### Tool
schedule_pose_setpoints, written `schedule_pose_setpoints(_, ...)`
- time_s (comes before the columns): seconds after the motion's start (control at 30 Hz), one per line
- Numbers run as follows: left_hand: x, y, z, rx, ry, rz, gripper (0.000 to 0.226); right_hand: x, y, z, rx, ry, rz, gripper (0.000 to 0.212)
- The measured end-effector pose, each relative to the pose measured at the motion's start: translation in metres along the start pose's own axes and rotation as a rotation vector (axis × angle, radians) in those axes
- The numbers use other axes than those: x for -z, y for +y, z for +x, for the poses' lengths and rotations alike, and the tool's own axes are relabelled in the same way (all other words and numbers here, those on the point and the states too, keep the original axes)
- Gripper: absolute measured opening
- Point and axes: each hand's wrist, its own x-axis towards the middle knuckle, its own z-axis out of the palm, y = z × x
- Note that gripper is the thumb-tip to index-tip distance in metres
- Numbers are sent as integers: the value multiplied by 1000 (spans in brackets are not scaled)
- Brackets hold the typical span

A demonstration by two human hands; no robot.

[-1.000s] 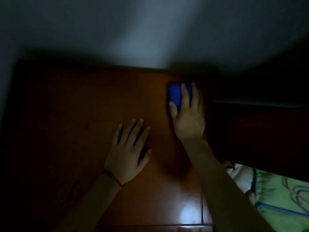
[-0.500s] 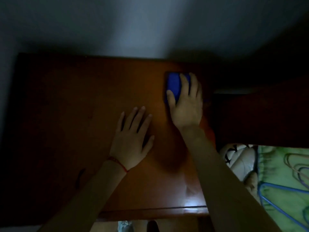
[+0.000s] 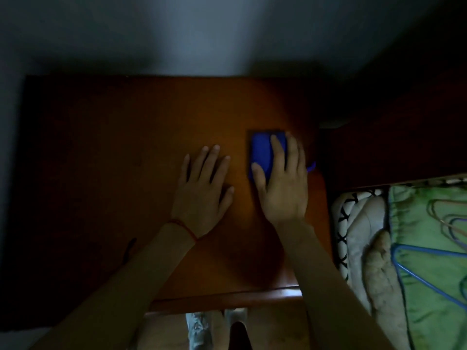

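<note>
Your right grip [image 3: 280, 183] lies flat on the blue pad [image 3: 261, 152], fingers straight and pressing it onto the worktop [image 3: 126, 147]. Just left of it, your left grip [image 3: 202, 188] rests spread, palm down, holding nothing.

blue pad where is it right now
In the head view the blue pad lies on the wooden tabletop, right of centre, under the right hand, with the left hand flat on the wood to its left.

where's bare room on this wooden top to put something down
The wooden top looks bare left of the left hand and behind both hands toward the wall, though dim. Crowded at its right: right hand presses the blue pad.
</note>
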Motion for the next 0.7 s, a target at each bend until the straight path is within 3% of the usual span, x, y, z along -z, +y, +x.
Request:
schedule_pose_setpoints(0.17,4,7,-29,23,58,-32,51,1,7,-101,-18,-9,-20,57)
schedule_pose_setpoints(0.43,1,30,-100,45,-59,12,54,-2,4,-32,-10,5,-14,58)
schedule_pose_setpoints(0.6,0,28,-99,38,-78,9,58,4,10,-150,-42,-24,-21,56)
schedule_pose_setpoints(0.7,-1,28,-100,36,-56,18,58,1,11,-163,-59,-17,-31,55)
